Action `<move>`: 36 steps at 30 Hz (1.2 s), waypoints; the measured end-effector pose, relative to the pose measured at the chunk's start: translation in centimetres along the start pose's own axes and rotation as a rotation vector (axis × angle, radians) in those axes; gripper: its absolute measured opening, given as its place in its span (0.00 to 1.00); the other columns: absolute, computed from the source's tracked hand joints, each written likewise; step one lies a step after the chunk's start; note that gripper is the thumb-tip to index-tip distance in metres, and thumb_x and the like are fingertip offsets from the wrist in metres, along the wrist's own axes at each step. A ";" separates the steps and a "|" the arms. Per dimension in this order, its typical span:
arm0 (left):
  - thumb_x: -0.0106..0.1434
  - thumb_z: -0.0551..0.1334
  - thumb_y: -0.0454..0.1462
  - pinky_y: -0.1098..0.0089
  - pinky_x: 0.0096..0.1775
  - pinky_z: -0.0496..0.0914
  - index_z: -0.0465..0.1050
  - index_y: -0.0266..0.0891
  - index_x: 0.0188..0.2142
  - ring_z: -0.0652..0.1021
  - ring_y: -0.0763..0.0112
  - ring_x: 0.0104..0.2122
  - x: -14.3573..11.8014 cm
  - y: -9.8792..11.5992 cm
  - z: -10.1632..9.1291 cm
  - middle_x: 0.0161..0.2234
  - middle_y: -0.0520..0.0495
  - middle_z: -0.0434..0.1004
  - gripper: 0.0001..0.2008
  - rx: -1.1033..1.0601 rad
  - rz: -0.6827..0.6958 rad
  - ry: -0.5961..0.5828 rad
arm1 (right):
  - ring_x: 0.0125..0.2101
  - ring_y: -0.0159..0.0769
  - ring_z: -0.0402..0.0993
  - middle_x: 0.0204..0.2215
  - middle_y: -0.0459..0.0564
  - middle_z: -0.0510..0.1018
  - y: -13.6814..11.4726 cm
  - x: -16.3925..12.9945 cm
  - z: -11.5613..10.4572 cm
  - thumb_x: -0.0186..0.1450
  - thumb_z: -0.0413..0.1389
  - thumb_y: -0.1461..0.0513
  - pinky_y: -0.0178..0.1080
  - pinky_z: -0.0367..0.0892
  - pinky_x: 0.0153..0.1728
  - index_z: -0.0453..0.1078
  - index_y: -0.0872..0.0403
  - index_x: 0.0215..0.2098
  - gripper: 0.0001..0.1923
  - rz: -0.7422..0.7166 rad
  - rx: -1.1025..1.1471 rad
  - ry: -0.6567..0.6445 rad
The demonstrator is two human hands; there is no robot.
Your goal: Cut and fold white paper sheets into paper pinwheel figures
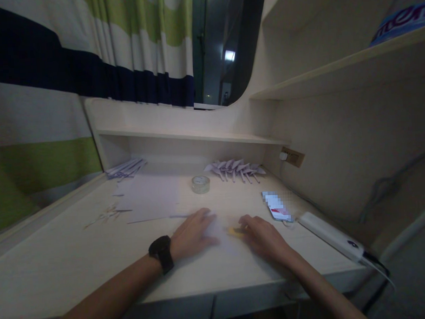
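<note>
My left hand (196, 232), with a black watch (161, 252) on its wrist, rests with fingers spread on a white sheet of paper (224, 231) near the desk's front. To its right, my right hand (264, 234) is closed on a small yellow object with a dark part (235, 231); blur hides its exact kind. The yellow object lies low over the sheet's right side. Behind my hands stands a roll of clear tape (200, 184). A stack of white paper (149, 194) lies to the left of the tape.
Several folded paper pinwheels (235, 169) sit at the back right. Paper strips (126, 168) are piled at the back left, with thin scraps (104, 214) nearer. A phone (277, 206) and a white power strip (332, 236) lie on the right. A shelf (194, 137) spans the back.
</note>
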State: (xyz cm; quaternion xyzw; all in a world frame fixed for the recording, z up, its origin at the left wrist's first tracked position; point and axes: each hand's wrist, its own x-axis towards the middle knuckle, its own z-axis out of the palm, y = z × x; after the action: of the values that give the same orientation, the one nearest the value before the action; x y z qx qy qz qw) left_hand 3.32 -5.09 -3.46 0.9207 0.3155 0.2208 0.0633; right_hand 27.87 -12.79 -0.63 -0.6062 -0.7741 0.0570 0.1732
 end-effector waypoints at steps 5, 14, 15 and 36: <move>0.56 0.63 0.48 0.61 0.50 0.64 0.59 0.44 0.57 0.69 0.56 0.51 -0.1 -0.3 0.0 0.57 0.41 0.56 0.31 -0.040 -0.017 0.025 | 0.38 0.38 0.70 0.38 0.52 0.75 -0.1 0.2 -0.1 0.60 0.53 0.65 0.35 0.60 0.37 0.64 0.53 0.45 0.14 -0.064 0.019 -0.012; 0.61 0.58 0.46 0.62 0.47 0.67 0.60 0.43 0.55 0.72 0.59 0.47 -0.8 -1.2 -0.6 0.55 0.41 0.59 0.24 -0.057 -0.030 0.067 | 0.37 0.36 0.68 0.36 0.51 0.74 0.3 0.3 -0.2 0.58 0.52 0.69 0.36 0.61 0.38 0.66 0.53 0.42 0.13 -0.176 0.026 -0.066; 0.63 0.56 0.45 0.62 0.47 0.67 0.61 0.42 0.55 0.71 0.59 0.47 -1.0 -1.3 -0.7 0.55 0.40 0.59 0.22 -0.044 -0.036 0.066 | 0.37 0.36 0.68 0.36 0.51 0.74 0.3 0.3 -0.3 0.58 0.52 0.68 0.36 0.61 0.38 0.67 0.54 0.41 0.12 -0.176 0.022 -0.075; 0.69 0.44 0.47 0.49 0.58 0.48 0.60 0.52 0.58 0.57 0.58 0.61 -2.2 -0.1 -0.7 0.62 0.48 0.57 0.21 0.030 0.084 -0.174 | 0.39 0.37 0.69 0.36 0.52 0.75 -0.1 -0.6 -1.6 0.60 0.50 0.70 0.37 0.62 0.42 0.73 0.53 0.40 0.15 -0.274 0.005 -0.143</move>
State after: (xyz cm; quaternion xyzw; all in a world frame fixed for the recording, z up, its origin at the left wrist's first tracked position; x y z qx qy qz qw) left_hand 1.42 -6.36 -3.67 0.9496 0.2734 0.1377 0.0671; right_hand 28.43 -13.62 0.82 -0.4889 -0.8598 0.0777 0.1250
